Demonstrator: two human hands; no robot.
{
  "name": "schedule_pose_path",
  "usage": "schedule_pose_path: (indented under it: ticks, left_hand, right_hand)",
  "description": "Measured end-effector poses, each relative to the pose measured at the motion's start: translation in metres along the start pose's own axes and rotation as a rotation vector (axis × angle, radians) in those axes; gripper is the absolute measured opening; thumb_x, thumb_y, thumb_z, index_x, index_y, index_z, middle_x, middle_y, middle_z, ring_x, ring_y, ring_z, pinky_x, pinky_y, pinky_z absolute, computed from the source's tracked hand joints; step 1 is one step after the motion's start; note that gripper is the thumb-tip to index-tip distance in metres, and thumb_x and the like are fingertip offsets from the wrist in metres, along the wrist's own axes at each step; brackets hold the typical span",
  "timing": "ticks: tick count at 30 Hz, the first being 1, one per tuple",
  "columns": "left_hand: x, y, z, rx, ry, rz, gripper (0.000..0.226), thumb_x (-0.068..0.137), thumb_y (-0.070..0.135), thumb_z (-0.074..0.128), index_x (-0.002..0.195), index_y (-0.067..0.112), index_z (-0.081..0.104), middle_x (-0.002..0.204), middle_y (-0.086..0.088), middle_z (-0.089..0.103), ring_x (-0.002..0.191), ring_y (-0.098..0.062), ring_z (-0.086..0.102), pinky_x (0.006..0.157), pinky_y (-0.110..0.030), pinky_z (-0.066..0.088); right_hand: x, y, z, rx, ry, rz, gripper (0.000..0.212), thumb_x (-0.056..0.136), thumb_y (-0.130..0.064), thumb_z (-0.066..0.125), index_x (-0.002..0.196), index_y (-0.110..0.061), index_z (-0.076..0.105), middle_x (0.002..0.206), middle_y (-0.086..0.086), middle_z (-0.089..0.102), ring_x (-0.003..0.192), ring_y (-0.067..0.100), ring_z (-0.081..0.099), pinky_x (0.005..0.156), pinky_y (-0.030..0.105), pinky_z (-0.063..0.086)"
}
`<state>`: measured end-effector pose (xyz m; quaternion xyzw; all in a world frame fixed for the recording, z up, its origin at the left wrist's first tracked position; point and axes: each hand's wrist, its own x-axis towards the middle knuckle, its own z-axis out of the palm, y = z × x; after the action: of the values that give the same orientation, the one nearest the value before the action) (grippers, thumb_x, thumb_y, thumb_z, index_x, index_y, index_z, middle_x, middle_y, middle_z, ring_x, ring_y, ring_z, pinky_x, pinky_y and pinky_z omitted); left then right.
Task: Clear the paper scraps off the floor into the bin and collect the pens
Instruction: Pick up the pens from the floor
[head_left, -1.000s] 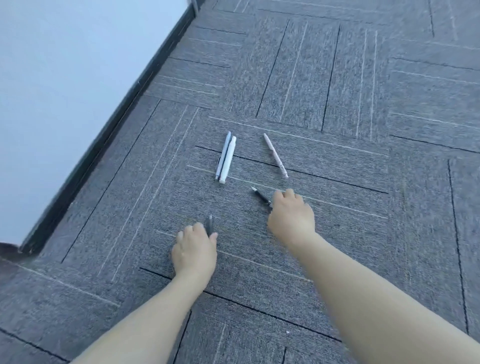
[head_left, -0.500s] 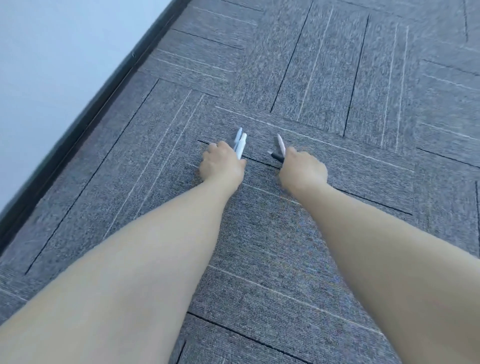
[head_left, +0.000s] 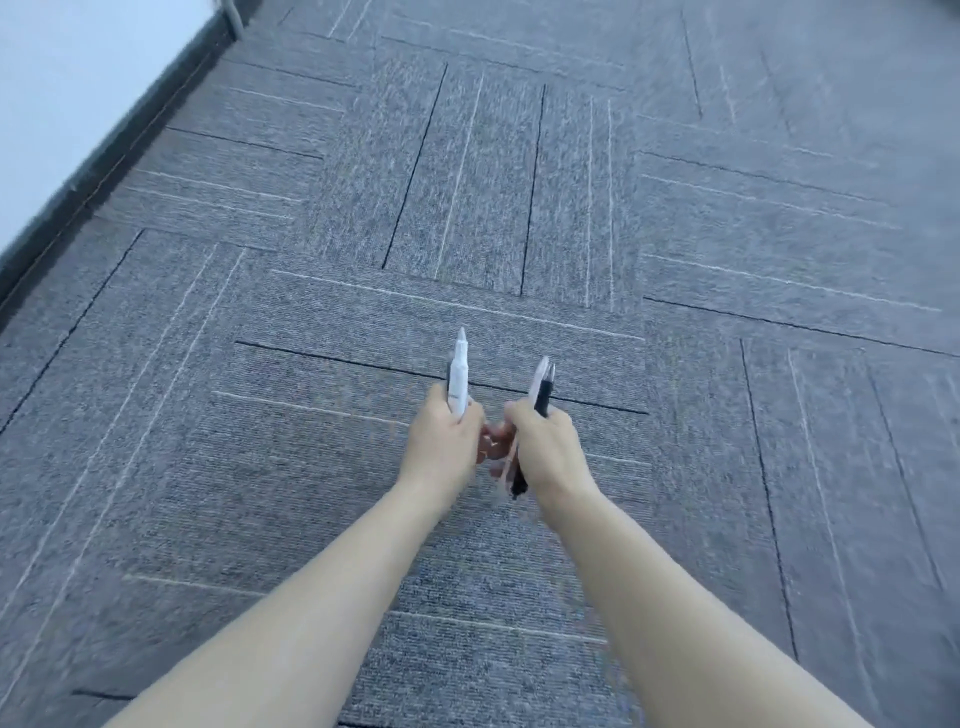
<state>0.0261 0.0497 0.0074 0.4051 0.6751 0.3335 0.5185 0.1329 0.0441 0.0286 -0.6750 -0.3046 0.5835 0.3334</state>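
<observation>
Two hands are raised side by side over the grey carpet (head_left: 519, 182), the left hand (head_left: 441, 441) clenched around white pens (head_left: 458, 374), the right hand (head_left: 548, 447) gripping a black pen (head_left: 543, 396) and a pale one, with wide bare floor beyond and the dark skirting (head_left: 104, 161) along the left edge

The carpet tiles (head_left: 519, 182) looked like rough, matt grey woven cloth, while the white pens (head_left: 458, 376) and the black pen (head_left: 543, 396) looked like smooth plastic with a slight sheen.

Office-like room: grey carpet tiles (head_left: 467, 208), dark skirting (head_left: 104, 171).
</observation>
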Motion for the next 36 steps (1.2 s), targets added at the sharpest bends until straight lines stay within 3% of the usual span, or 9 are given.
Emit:
schedule_pose_path:
  ticks: [4,7,11,14,17,22,26,29,36]
  left_hand:
    - [-0.023,0.065,0.053,-0.069,-0.137,0.125,0.004,0.088,0.018,0.054,0.089,0.022,0.053,0.085,-0.010,0.070,0.072,-0.021,0.071,0.058,-0.041,0.058]
    - [-0.043,0.138,0.087,-0.017,-0.249,0.250,0.008,0.095,0.016,0.053,0.102,0.013,0.054,0.081,0.000,0.068,0.062,-0.006,0.067,0.046,-0.027,0.050]
    - [-0.100,0.233,0.133,-0.098,-0.381,0.310,0.016,0.094,0.008,0.053,0.110,0.004,0.057,0.074,-0.006,0.062,0.053,-0.009,0.055,0.046,-0.021,0.042]
    - [-0.163,0.296,0.157,-0.196,-0.466,0.330,0.011,0.095,0.003,0.049,0.101,-0.004,0.054,0.057,-0.001,0.053,0.043,-0.009,0.046,0.039,-0.019,0.035]
    - [-0.236,0.367,0.171,-0.280,-0.532,0.322,0.011,0.095,0.001,0.046,0.092,0.002,0.057,0.048,0.008,0.053,0.038,-0.006,0.045,0.036,-0.017,0.033]
    - [-0.346,0.497,0.197,-0.258,-0.707,0.351,0.015,0.096,0.006,0.047,0.094,0.007,0.062,0.057,0.006,0.057,0.045,-0.005,0.049,0.040,-0.016,0.035]
    - [-0.436,0.591,0.229,-0.185,-0.906,0.473,0.019,0.095,0.004,0.048,0.090,0.012,0.065,0.061,0.005,0.058,0.050,-0.005,0.052,0.045,-0.014,0.038]
    - [-0.529,0.656,0.256,-0.172,-1.149,0.500,0.010,0.094,0.010,0.055,0.092,0.008,0.064,0.068,-0.012,0.060,0.059,-0.011,0.058,0.048,-0.020,0.043]
    - [-0.735,0.693,0.307,-0.022,-1.545,0.591,0.011,0.095,0.014,0.053,0.092,0.014,0.063,0.072,-0.013,0.063,0.058,-0.023,0.053,0.048,-0.036,0.041]
  right_hand:
    - [-0.020,-0.035,-0.068,0.278,0.008,-0.107,0.010,0.093,-0.015,0.051,0.088,-0.009,0.057,0.080,0.010,0.067,0.068,0.024,0.067,0.064,0.044,0.048]
    - [-0.039,-0.085,-0.120,0.358,0.055,-0.212,0.021,0.098,-0.022,0.049,0.098,-0.010,0.066,0.079,0.000,0.072,0.068,0.019,0.068,0.055,0.035,0.052]
    - [-0.095,-0.156,-0.185,0.420,0.143,-0.249,0.025,0.098,-0.029,0.049,0.093,-0.022,0.072,0.084,0.001,0.073,0.071,0.016,0.068,0.055,0.026,0.050]
    - [-0.155,-0.208,-0.230,0.377,0.231,-0.265,0.035,0.098,-0.038,0.050,0.083,-0.014,0.071,0.071,0.004,0.068,0.062,0.021,0.064,0.052,0.029,0.047]
    - [-0.223,-0.256,-0.274,0.361,0.273,-0.268,0.046,0.098,-0.043,0.048,0.092,-0.002,0.067,0.073,0.011,0.065,0.063,0.027,0.061,0.052,0.036,0.046]
    - [-0.341,-0.343,-0.356,0.455,0.414,-0.321,0.039,0.099,-0.040,0.047,0.090,-0.006,0.064,0.067,0.005,0.058,0.056,0.017,0.054,0.041,0.022,0.038]
    - [-0.450,-0.404,-0.423,0.564,0.591,-0.370,0.039,0.098,-0.041,0.048,0.084,-0.007,0.061,0.070,0.006,0.054,0.065,0.019,0.052,0.056,0.031,0.042]
    - [-0.550,-0.439,-0.477,0.679,0.816,-0.390,0.045,0.097,-0.044,0.050,0.084,-0.003,0.061,0.075,0.011,0.055,0.073,0.024,0.055,0.067,0.041,0.043]
    - [-0.756,-0.426,-0.556,0.771,1.292,-0.456,0.044,0.091,-0.047,0.051,0.069,-0.009,0.061,0.061,0.007,0.051,0.054,0.018,0.052,0.045,0.023,0.038]
